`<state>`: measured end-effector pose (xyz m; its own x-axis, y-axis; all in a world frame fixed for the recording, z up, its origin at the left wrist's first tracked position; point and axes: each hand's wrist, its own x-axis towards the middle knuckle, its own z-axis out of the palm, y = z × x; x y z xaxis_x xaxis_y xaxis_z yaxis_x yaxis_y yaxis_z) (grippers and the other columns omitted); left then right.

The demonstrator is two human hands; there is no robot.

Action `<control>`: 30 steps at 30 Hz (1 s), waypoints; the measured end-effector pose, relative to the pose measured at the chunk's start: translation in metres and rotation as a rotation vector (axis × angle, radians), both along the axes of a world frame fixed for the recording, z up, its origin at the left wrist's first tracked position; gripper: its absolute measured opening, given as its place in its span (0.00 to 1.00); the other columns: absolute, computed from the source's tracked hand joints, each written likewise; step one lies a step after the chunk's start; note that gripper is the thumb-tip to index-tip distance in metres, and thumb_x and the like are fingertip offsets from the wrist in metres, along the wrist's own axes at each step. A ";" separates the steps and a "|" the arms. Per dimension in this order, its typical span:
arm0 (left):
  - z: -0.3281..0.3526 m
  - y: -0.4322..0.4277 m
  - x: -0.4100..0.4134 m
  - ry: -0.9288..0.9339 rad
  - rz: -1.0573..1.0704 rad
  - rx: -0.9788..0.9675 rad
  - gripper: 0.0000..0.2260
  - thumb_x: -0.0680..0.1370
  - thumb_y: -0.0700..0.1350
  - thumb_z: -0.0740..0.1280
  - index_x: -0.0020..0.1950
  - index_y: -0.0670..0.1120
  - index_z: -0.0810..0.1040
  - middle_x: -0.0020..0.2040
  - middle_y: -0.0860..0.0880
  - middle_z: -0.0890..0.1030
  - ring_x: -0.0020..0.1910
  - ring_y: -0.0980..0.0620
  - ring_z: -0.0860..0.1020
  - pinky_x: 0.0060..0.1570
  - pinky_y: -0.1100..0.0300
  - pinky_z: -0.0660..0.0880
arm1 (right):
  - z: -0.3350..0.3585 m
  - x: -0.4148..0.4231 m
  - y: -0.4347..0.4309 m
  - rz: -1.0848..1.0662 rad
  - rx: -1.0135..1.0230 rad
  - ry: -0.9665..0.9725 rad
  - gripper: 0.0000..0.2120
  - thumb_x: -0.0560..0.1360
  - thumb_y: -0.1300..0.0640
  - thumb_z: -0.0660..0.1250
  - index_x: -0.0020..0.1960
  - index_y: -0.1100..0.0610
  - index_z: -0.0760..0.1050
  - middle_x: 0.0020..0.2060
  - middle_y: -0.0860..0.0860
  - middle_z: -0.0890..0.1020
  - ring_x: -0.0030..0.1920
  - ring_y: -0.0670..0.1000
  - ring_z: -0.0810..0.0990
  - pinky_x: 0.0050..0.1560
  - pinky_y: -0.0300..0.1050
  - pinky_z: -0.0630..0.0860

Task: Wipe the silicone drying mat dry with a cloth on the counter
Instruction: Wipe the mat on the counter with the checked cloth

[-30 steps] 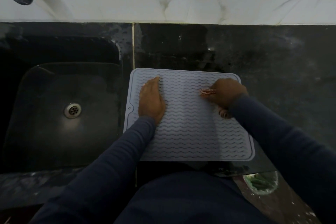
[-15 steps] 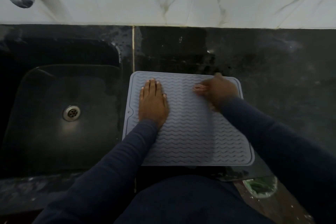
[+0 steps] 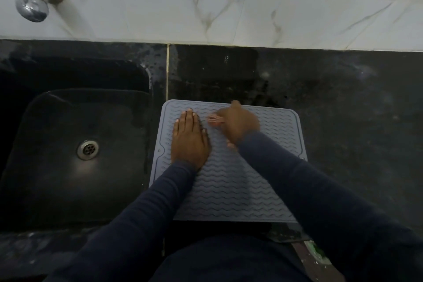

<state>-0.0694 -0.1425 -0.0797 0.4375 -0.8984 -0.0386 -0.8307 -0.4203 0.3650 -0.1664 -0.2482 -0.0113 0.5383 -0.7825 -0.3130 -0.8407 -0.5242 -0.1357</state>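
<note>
Wiping looks under way, prob. mid-stroke. Grey-blue rectangular silicone drying mat w/ wavy ridges (image 3: 229, 190) lies flat on black speckled stone counter (image 3: 354, 110), under both hands.

Left hand (image 3: 190, 139) is spread flat, fingers straight & together, palm down on the mat's left part. That's prob. to pin the floppy silicone so it can't slide or ruck up while the other hand rubs.

Right hand (image 3: 238, 123) is just right of it, nearly touching, up by the mat's far edge. It's motion-blurred, but the fingers look curled over a small pinkish cloth (image 3: 215, 120). Only a scrap of cloth pokes out toward the left hand's fingertips. The rest is hidden under the palm, so can't tell how it's folded. Bunching it like that prob. gives a firm pad to press into the ridges.

Rel. to the hands, the mat starts just beyond the fingertips and runs back toward the body, past both wrists. Its bigger share lies nearer the person than either hand, & out to the right of the right hand. Both dark-blue sleeves (image 3: 309, 190) cross that near half.

Left of the left hand, the mat's edge sits just beside a dark sink basin (image 3: 57, 178) w/ round metal drain (image 3: 87, 149). Can't tell which parts of the mat are wet or dry.
</note>
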 end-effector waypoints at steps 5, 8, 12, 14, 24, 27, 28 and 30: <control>-0.002 0.001 -0.002 -0.033 0.003 0.015 0.28 0.81 0.51 0.45 0.77 0.38 0.54 0.78 0.39 0.55 0.77 0.43 0.52 0.76 0.49 0.46 | 0.019 -0.080 -0.053 -0.219 0.035 0.161 0.24 0.74 0.34 0.63 0.58 0.51 0.79 0.56 0.55 0.79 0.53 0.59 0.80 0.52 0.49 0.75; 0.001 -0.006 -0.002 -0.071 -0.022 0.055 0.30 0.79 0.52 0.42 0.77 0.37 0.53 0.78 0.38 0.54 0.77 0.41 0.51 0.76 0.45 0.46 | 0.023 -0.064 -0.059 -0.285 0.076 0.036 0.20 0.75 0.37 0.63 0.47 0.54 0.80 0.43 0.53 0.82 0.46 0.56 0.81 0.44 0.45 0.73; 0.005 -0.014 0.005 -0.023 -0.049 0.048 0.34 0.75 0.56 0.37 0.78 0.39 0.52 0.78 0.40 0.53 0.78 0.44 0.49 0.76 0.48 0.43 | 0.001 0.007 -0.018 -0.070 0.070 -0.075 0.13 0.77 0.42 0.63 0.55 0.47 0.79 0.56 0.53 0.76 0.50 0.55 0.80 0.50 0.49 0.77; 0.004 -0.013 0.008 -0.001 -0.051 0.033 0.35 0.75 0.57 0.37 0.78 0.41 0.53 0.78 0.41 0.54 0.78 0.45 0.49 0.76 0.49 0.43 | -0.005 0.026 0.001 -0.020 0.033 0.005 0.15 0.77 0.45 0.64 0.63 0.45 0.75 0.64 0.54 0.70 0.55 0.57 0.78 0.52 0.51 0.75; -0.002 -0.013 0.007 -0.028 -0.028 -0.004 0.28 0.80 0.54 0.47 0.78 0.44 0.55 0.79 0.41 0.53 0.78 0.44 0.50 0.75 0.48 0.42 | 0.021 -0.071 -0.061 -0.217 0.037 0.169 0.16 0.76 0.42 0.63 0.51 0.53 0.79 0.54 0.55 0.79 0.50 0.59 0.80 0.51 0.49 0.75; -0.002 -0.014 0.005 -0.038 -0.018 0.016 0.28 0.81 0.55 0.48 0.78 0.44 0.54 0.79 0.42 0.53 0.78 0.44 0.49 0.75 0.48 0.42 | 0.027 -0.040 -0.058 -0.212 0.020 0.017 0.11 0.78 0.46 0.63 0.45 0.53 0.77 0.49 0.54 0.80 0.44 0.55 0.79 0.45 0.47 0.73; -0.001 -0.014 0.005 -0.042 -0.021 0.030 0.29 0.81 0.56 0.48 0.78 0.44 0.53 0.79 0.42 0.52 0.78 0.45 0.48 0.75 0.47 0.42 | 0.024 -0.021 -0.051 -0.167 -0.007 -0.027 0.09 0.79 0.49 0.62 0.50 0.53 0.77 0.53 0.54 0.79 0.47 0.56 0.79 0.47 0.47 0.74; -0.001 -0.014 0.006 -0.047 -0.036 0.055 0.29 0.81 0.57 0.45 0.79 0.43 0.51 0.79 0.42 0.51 0.78 0.45 0.47 0.76 0.47 0.42 | 0.017 0.016 -0.027 -0.069 -0.011 -0.041 0.10 0.79 0.52 0.62 0.59 0.51 0.76 0.60 0.55 0.73 0.53 0.58 0.78 0.50 0.50 0.75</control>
<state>-0.0639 -0.1569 -0.0804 0.4078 -0.9105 -0.0686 -0.8613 -0.4085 0.3022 -0.1504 -0.2755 0.0059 0.4951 -0.8215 -0.2830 -0.8688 -0.4665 -0.1658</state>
